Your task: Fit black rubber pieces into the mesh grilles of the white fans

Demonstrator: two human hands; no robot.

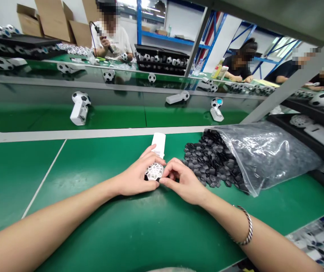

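Note:
My left hand (137, 174) is closed around a white device with a round, football-patterned lattice head (154, 172). Its flat white handle (158, 143) points away from me over the green table. Black patches show at the lower edge of the head. Thumb and forefinger of my right hand (181, 179) are pinched at the head's right edge, on a small black piece (159, 180) mostly hidden by the fingertips. Just right of that hand lies a heap of small black pieces (215, 158), spilling from a clear plastic bag (269, 151).
Beyond the table's pale edge strip (107, 134), a green conveyor belt (122, 113) carries several football-headed white devices (79, 107). Black trays (315, 132) with more devices stand at the right, below a slanted metal post (281, 83). Several people (112, 41) work across the belt.

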